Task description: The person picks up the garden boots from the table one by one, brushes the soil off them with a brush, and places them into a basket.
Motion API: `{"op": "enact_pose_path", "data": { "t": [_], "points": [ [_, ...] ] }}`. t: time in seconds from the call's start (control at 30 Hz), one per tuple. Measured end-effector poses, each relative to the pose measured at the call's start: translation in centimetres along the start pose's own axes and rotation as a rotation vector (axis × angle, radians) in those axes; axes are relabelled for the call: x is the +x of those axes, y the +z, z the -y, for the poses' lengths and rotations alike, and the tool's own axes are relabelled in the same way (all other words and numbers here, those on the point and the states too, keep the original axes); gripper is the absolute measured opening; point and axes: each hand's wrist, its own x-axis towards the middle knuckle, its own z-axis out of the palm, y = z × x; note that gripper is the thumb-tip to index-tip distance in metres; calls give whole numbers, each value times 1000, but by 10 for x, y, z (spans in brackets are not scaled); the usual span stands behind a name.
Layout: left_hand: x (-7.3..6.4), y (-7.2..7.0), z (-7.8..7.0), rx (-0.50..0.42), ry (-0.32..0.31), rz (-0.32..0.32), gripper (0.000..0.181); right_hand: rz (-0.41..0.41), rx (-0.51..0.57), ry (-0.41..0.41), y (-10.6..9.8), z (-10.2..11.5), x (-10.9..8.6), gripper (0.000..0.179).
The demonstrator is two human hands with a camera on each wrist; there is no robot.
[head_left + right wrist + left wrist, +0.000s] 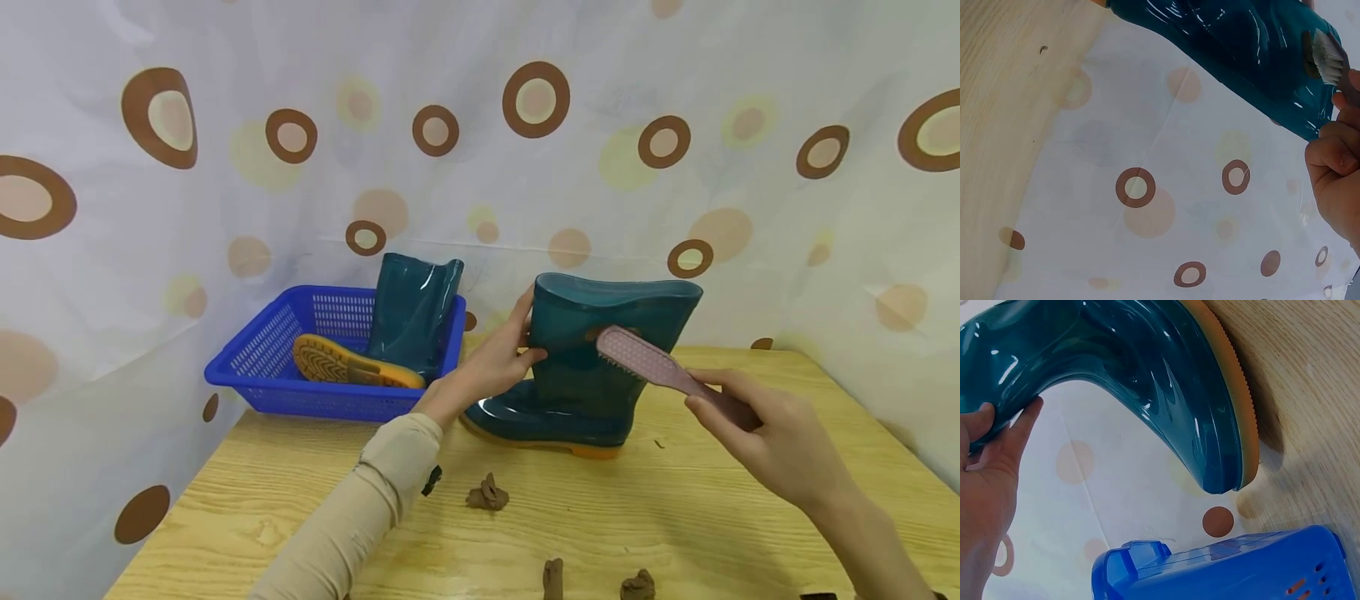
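A dark green rain boot (577, 400) with an orange-yellow sole stands on the wooden table, toe to the left. My left hand (495, 362) grips the front of its shaft, thumb on the near side; the other fingers are partly hidden behind. In the left wrist view, this hand (991, 469) holds the boot (1141, 369) at the shaft. The handle of a pinkish scrubbing brush (645, 358) is in my right hand (780, 433). White bristles face the upper shaft, by a brown smear (1310, 55) seen in the right wrist view; exact contact is unclear.
Left of the boot, a blue plastic basket (300, 396) holds a second green boot shaft (412, 308) and a yellow-brown sole (330, 360). Brown clumps (487, 493) lie on the table (720, 500) in front. A dotted white curtain (465, 192) hangs behind.
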Motion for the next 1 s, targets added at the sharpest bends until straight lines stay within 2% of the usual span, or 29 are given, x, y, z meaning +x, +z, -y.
{"op": "enact_pose_path", "data": {
  "t": [0.13,0.27,0.43,0.73,1.0],
  "points": [
    [-1,0,1,-7,-8,1,93,-28,-26,4,-1,0,3,38],
    [-1,1,1,-4,-7,1,94,19,-48,51,3,-1,-2,36],
    [0,0,0,-9,-4,-1,93,91,-24,91,10,-3,-10,32],
    [-1,-1,-1,7,-11,-11,92,287,-1,129,20,4,-18,22],
    [0,0,-1,7,-10,-6,94,486,32,220,19,6,-20,15]
  ]
}}
